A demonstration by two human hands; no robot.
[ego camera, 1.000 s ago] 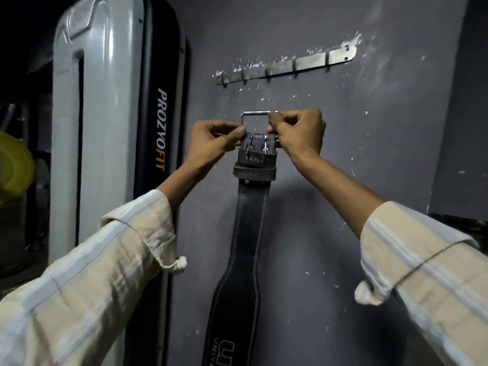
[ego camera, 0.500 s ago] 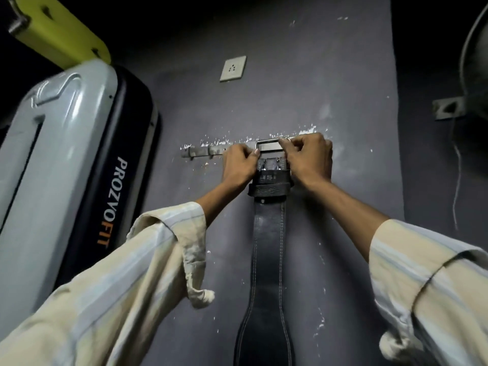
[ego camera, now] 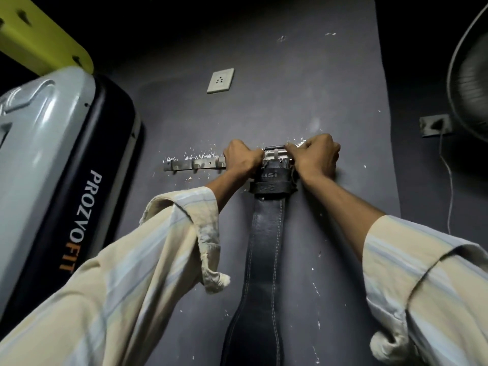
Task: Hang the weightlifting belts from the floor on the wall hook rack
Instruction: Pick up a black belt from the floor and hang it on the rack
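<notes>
Left hand [ego camera: 244,158] and right hand [ego camera: 314,155] grip the belt [ego camera: 266,233] buckle [ego camera: 274,151] at the hook rack's [ego camera: 194,165] right end, apparently not yet released onto a hook.

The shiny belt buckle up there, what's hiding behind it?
Behind the silver metal buckle lies the steel wall hook rack on the grey wall. One hook peeks through the frame. The left hand and right hand cover the rest.

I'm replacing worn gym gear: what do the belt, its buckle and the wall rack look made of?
Long black belt: probably leather, smooth with a slight sheen and pale stitching along its edges. Rectangular silver buckle: shiny bare metal. Grey wall hook rack: a flat strip of dull brushed metal, flecked with white.
</notes>
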